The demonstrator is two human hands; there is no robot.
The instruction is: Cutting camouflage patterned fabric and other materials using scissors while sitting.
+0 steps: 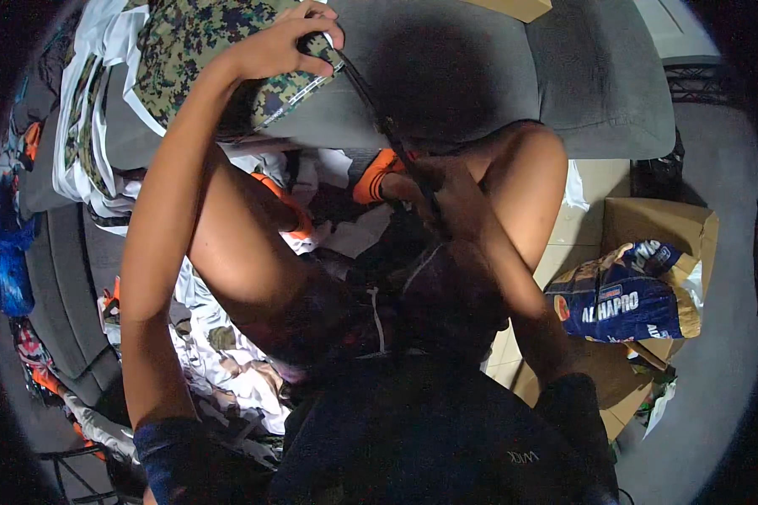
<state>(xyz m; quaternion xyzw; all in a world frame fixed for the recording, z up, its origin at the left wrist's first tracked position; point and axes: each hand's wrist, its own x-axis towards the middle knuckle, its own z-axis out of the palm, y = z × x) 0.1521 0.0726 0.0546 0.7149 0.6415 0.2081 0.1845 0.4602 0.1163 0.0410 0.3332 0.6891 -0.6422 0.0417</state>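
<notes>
Fabric pieces [66, 143], white with camouflage between the bands, hang at 10 o'clock over the near edge of a grey upholstered seat [594, 84]. Next, toward 11 o'clock, digital-camouflage fabric [181, 50] lies on that seat. White cloth scraps [257, 383], some with darker patches, lie heaped below at about 8 o'clock.

The left hand [295, 44] is raised between 11 and 12 o'clock at the fabric's right end, thumb and fingers curved into a C around the upper end of a narrow black strip [370, 99]; whether they pinch it, I cannot tell. From there the strip slants down toward 1 o'clock, fairly straight, above the orange footwear [370, 178] on the person's feet. Its lower stretch reaches the right hand [459, 198], at 2 o'clock and deep in shadow, whose fingers are closed on it.

Farther right, a cardboard piece [514, 7] shows at 1 o'clock on the seat. At 3 o'clock, a crumpled navy printed bag [619, 290] leans into an open cardboard box [657, 223].
</notes>
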